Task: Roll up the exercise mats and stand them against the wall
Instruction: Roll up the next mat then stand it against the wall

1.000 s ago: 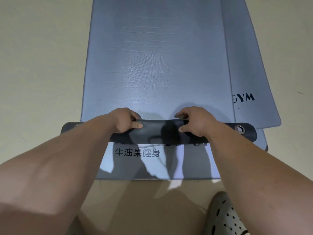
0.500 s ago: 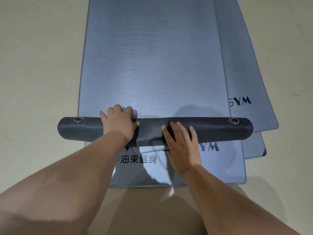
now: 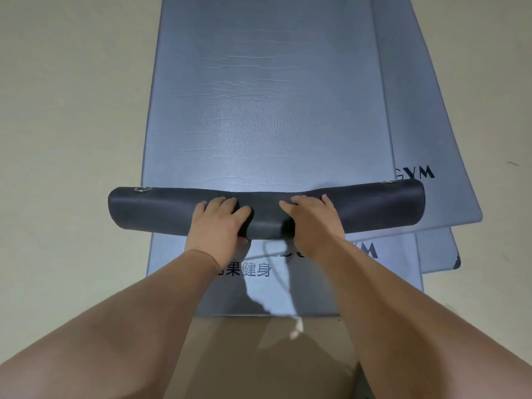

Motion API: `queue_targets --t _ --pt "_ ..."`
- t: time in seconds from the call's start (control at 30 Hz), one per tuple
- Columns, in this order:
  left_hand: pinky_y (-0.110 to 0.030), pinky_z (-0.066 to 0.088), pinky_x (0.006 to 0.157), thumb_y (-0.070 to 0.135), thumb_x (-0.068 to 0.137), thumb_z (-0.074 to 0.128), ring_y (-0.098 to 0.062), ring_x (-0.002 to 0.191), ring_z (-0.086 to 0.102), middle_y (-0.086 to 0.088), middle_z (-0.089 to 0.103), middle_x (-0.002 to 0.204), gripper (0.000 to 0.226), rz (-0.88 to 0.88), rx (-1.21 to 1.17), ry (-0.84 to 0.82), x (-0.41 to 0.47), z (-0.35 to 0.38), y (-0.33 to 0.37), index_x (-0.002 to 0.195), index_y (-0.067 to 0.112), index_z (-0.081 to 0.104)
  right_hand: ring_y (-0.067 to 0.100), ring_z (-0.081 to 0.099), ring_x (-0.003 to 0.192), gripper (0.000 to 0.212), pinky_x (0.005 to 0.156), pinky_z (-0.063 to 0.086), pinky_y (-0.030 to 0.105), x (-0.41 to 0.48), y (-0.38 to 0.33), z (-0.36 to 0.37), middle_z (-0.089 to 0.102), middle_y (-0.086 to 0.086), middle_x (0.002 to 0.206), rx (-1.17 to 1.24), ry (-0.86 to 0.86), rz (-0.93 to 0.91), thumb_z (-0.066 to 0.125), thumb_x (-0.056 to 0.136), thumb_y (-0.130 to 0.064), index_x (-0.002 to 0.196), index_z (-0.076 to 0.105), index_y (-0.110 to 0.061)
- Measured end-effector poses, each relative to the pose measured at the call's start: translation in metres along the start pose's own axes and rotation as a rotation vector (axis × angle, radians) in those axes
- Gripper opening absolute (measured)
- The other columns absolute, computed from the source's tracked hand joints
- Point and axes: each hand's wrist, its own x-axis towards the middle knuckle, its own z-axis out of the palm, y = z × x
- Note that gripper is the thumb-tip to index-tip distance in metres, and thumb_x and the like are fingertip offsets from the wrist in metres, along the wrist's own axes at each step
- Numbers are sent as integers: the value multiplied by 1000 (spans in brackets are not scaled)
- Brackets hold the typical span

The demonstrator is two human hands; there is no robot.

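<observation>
Mat roll (image 3: 380, 205): dark, lying crosswise on its own unrolled blue-grey length (image 3: 267, 110), dented at mid-span. My left hand (image 3: 218, 223) and right hand (image 3: 313, 223) sit side by side at the roll's centre, fingers curled over its crest, gripping it. Lower mats (image 3: 431, 139) show right of the roll and nearer me. Their lettering is partly covered by the roll and my wrists, and their far ends are cut off.

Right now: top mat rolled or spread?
Partly rolled: left hand and right hand hold a roll at the near end of the top mat; the rest lies flat.
</observation>
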Motion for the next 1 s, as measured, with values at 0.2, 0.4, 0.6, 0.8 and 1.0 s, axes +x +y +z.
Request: queue_targets --t 0.2,0.4,0.6,0.8,1.0 --pt "-38 33 102 42 89 70 -23 120 52 7 64 125 51 -31 -53 -97 18 -17 -5 136 36 51 29 15 157 100 127 2 49 -18 13 1 24 7 168 -60 152 -39 79 83 -20 164 22 -33" --pt "-37 48 92 36 81 81 -23 115 58 6 65 124 59 -91 -207 -329 59 -58 -14 136 37 57 32 14 159 75 128 1 57 -9 16 -12 25 6 170 -110 83 49 57 104 -30 165 13 -38" --pt "-38 49 93 36 73 81 -25 109 58 4 65 120 52 -157 -289 -98 63 -75 -22 123 30 68 25 62 107 32 90 49 39 29 26 -75 66 -4 106 -22 -122 -53 69 94 -30 125 61 -36" --pt "-56 38 101 28 83 66 -41 123 53 -17 58 138 53 33 -9 328 24 -36 6 133 11 64 24 59 119 47 95 46 32 57 31 -119 68 -2 127 70 -271 -90 81 91 -23 136 68 -29" --pt "-67 -5 118 77 82 52 -34 151 -31 -11 -33 164 125 -89 5 -125 22 -22 16 157 16 -27 21 56 112 55 97 46 33 72 35 -124 67 -2 131 152 -284 -75 82 91 -24 142 63 -29"
